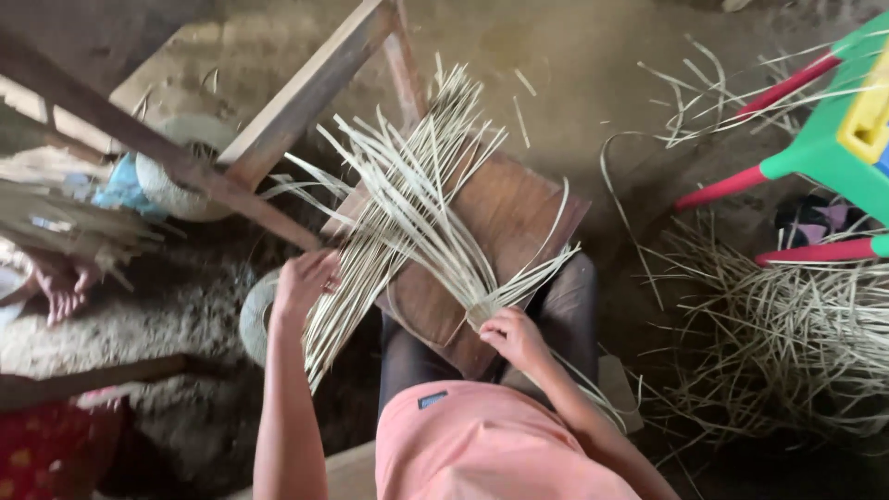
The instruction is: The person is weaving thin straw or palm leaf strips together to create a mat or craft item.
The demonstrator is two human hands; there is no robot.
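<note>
Earthen floor [593, 65], littered with pale offcuts, frames a person seated over a wooden board [505, 218] laid across the lap. At far left, another person's bare foot [57, 289] rests on the ground beside a bundle of strips, near a coiled basket [181, 167] under a slanting wooden frame [278, 120]. The left hand [301, 278] is closed around a sheaf of strips [343, 296] that hangs off the board's left edge, apparently to keep them together. The fan of strips [417, 194] spreads upward across the board, which seems to serve as a flat support. The right hand [514, 335] pinches the fan's gathered base at the board's near edge, fingers curled tight. At right, a loose heap of strips [787, 343] lies below a green and red plastic stool [833, 139].
</note>
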